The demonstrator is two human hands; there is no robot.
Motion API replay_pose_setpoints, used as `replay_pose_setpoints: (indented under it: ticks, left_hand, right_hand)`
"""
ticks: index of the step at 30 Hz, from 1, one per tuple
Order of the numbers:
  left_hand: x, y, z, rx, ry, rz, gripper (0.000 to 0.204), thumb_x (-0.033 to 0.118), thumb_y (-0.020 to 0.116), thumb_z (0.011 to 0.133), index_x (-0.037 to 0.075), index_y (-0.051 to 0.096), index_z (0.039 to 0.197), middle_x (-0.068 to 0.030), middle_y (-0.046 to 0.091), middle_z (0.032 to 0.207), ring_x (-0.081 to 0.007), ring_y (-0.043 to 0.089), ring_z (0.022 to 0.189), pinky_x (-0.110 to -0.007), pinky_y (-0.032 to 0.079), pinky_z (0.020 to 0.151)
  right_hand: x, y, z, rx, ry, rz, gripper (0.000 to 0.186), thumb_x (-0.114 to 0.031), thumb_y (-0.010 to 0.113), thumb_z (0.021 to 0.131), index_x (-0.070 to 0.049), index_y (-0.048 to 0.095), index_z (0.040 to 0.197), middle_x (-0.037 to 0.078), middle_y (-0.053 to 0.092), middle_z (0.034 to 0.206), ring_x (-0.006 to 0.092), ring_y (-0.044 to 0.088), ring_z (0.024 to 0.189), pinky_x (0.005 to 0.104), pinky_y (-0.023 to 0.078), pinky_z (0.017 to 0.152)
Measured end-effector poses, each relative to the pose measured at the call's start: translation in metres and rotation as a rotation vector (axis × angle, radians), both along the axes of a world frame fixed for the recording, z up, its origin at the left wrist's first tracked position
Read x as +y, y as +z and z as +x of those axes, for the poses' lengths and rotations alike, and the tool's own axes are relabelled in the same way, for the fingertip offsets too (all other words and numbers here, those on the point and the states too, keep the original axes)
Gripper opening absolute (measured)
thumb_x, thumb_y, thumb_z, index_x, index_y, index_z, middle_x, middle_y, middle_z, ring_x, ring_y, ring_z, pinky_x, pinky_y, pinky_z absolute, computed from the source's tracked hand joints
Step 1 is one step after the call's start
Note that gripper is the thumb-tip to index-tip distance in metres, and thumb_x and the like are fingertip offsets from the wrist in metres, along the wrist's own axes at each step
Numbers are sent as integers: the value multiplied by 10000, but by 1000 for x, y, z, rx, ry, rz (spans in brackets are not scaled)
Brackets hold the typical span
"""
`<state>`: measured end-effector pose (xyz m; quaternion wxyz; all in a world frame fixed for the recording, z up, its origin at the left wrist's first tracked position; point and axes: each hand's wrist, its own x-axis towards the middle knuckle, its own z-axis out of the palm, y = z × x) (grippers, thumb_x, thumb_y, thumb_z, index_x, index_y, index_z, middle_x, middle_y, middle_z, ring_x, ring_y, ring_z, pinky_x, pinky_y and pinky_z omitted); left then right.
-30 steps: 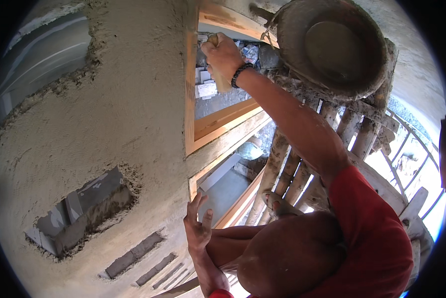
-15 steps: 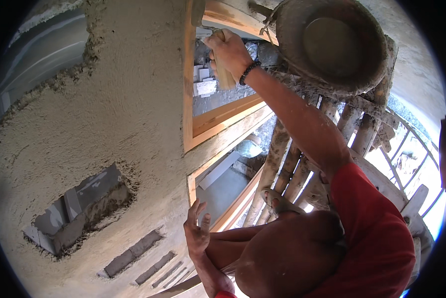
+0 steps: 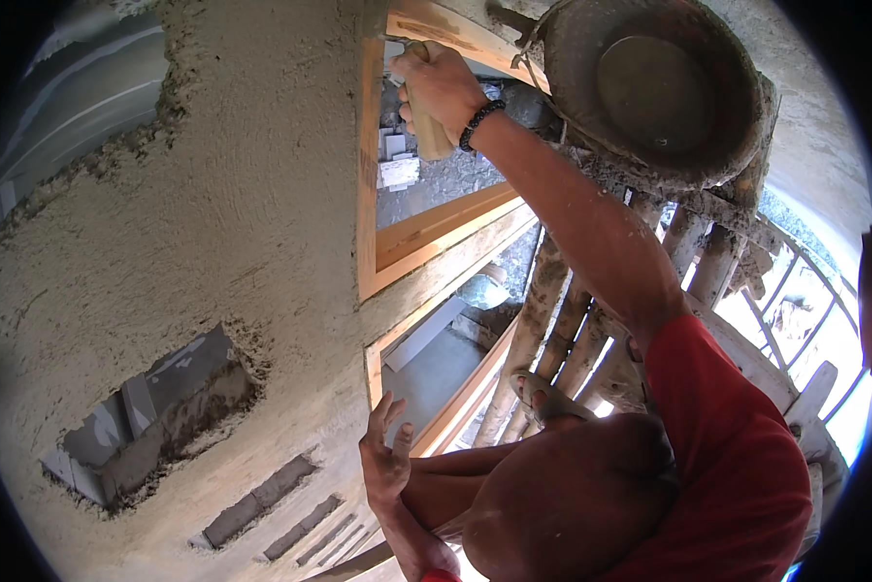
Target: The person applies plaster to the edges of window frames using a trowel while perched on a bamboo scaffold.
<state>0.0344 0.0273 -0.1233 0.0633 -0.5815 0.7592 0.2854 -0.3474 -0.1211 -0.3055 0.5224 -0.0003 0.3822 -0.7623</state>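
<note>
My right hand, with a dark beaded bracelet at the wrist, grips the pale wooden handle of a trowel in front of the upper window opening. The blade end, near the top edge of the view, is hard to make out against the wall. Rough, greyish plaster covers the wall on the left, right up to the wooden window frame. Lower down, my left hand holds nothing, its fingers apart, near the wall and the lower frame. My bent knee is close by.
A round mud-coated basin with wet grey mix stands at the upper right. Below it runs a platform of spaced poles, with my sandalled foot on it. Rough-edged holes and narrow slots break the wall.
My right hand has shifted slightly up and left with the trowel, closer to the frame's upper edge. The left hand stays almost where it was.
</note>
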Motion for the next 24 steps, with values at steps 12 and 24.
replay_pose_setpoints:
  ticks: [12, 24]
  left_hand:
    - [-4, 1, -6, 13, -27, 28, 533, 231, 620, 945, -36, 440, 1370, -259, 634, 1183, -338, 609, 1148, -395, 463, 959]
    - [0, 5, -9, 0, 49, 52, 549, 179, 642, 925, -67, 433, 1370, -262, 626, 1192, -319, 594, 1165, -391, 433, 994]
  right_hand:
    - [3, -6, 6, -13, -74, 15, 195, -221, 603, 897, -66, 528, 989, 48, 535, 704, 155, 545, 522, 342, 483, 450]
    - [-8, -6, 11, 43, -87, -13, 217, -221, 610, 905, -44, 513, 983, 54, 549, 686, 162, 561, 512, 345, 513, 440]
